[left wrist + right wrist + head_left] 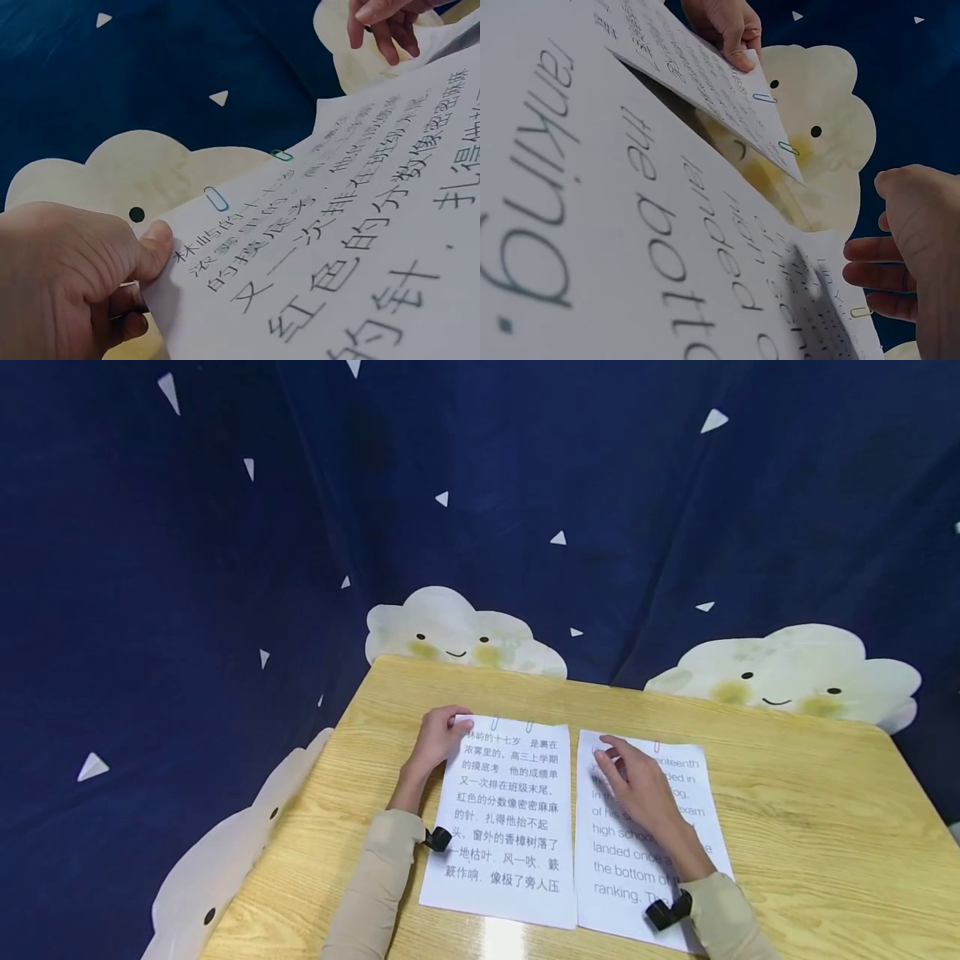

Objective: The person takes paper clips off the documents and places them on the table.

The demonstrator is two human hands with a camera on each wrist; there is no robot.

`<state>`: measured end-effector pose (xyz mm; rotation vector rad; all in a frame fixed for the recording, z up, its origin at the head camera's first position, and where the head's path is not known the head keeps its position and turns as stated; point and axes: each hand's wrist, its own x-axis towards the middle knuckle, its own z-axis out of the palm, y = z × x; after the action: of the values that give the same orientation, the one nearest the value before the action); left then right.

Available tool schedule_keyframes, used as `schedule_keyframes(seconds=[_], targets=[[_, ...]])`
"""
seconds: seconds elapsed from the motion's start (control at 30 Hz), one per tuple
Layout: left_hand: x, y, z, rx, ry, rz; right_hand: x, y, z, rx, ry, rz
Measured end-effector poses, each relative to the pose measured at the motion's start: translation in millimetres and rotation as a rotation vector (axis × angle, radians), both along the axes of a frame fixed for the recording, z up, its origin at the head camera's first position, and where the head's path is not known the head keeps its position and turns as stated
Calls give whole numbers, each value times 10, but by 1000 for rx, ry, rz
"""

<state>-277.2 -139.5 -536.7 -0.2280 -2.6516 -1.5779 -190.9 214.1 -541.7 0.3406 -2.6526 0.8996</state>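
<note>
Printed with large Chinese characters, a white stack of paper (513, 827) lies on the left, with a blue paper clip (217, 199) and a green paper clip (282, 156) on its top edge. My left hand (437, 739) pinches its upper left corner, thumb on top; in the wrist views that stack stands raised at an angle. Beside it on the right are white sheets with English text (618, 860), with a single paper clip (861, 312) at the top. Over their upper part hovers my right hand (641, 781), fingers loosely bent and nothing between them.
Both papers are on a light wooden table (810, 835). Behind it and along its left side hangs a dark blue curtain (480, 552) with white triangles and smiling clouds. A small black device (438, 838) sits at each wrist.
</note>
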Motion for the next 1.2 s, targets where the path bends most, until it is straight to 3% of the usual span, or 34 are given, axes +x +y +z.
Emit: schedule_keyframes(seconds=[0.27, 0.57, 0.97, 1.2], targets=[[33, 1, 108, 154, -35, 10, 26, 33, 46, -20, 3, -5], [99, 113, 256, 240, 9, -26, 50, 37, 153, -58, 49, 15], [232, 314, 466, 256, 28, -113, 151, 2, 312, -109, 40, 61], [302, 489, 469, 252, 9, -160, 183, -10, 499, -97, 104, 77]])
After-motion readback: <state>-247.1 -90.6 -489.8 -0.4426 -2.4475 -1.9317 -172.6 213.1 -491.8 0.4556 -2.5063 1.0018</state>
